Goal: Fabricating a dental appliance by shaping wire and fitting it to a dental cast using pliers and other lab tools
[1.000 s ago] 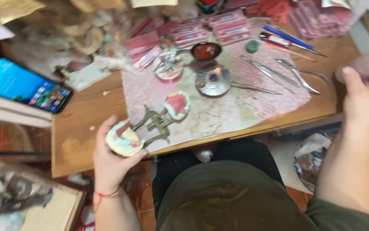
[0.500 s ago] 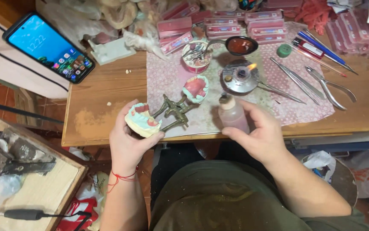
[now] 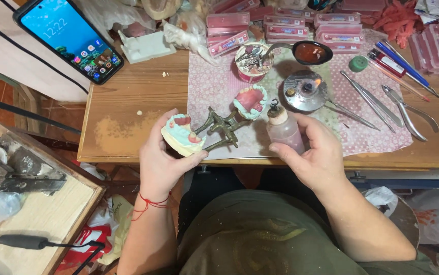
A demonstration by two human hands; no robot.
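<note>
My left hand (image 3: pixel 162 158) grips a pale plaster dental cast (image 3: pixel 182 134) with pink wax, which sits on one end of a brass articulator (image 3: pixel 223 127). A second cast (image 3: pixel 250 101) with a pink middle rests at the articulator's far end on the patterned mat (image 3: pixel 214 86). My right hand (image 3: pixel 317 153) holds a small translucent squeeze bottle (image 3: pixel 283 131) upright, its capped tip just right of the second cast. Both hands hover over the front edge of the wooden table (image 3: pixel 127 107).
A small lit burner (image 3: pixel 307 90) stands behind the bottle, beside a spoon (image 3: pixel 310 52) of red wax and a cup of tools (image 3: pixel 252 60). Metal instruments and pliers (image 3: pixel 408 109) lie right. Pink wax boxes (image 3: pixel 285 25) line the back. A phone (image 3: pixel 69 36) leans at left.
My right hand came from the far right, took hold of the bottle and carried it to the articulator. The view has shifted; my left hand keeps its hold on the cast.
</note>
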